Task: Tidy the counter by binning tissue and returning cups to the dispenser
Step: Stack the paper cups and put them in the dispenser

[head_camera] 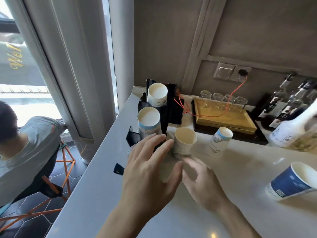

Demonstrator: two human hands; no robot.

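Cups: one upright cup (pixel 185 141) on white counter (pixel 240 169), just beside black dispenser (pixel 164 110) holding two cup stacks, rear (pixel 157 95) and front (pixel 148 121). Left hand (pixel 147 172) fingers spread straight, tips at dispenser base and touching or nearly touching upright cup, gripping nothing. Right hand (pixel 200 179) motion-blurred, fingers loosely open just below that cup, empty. Inverted cup (pixel 218 142) further right, near wooden tray (pixel 223 115) with glasses (pixel 223 98). Blue cup (pixel 291 182) tipped on side at right edge. Bottles (pixel 291 100) behind.
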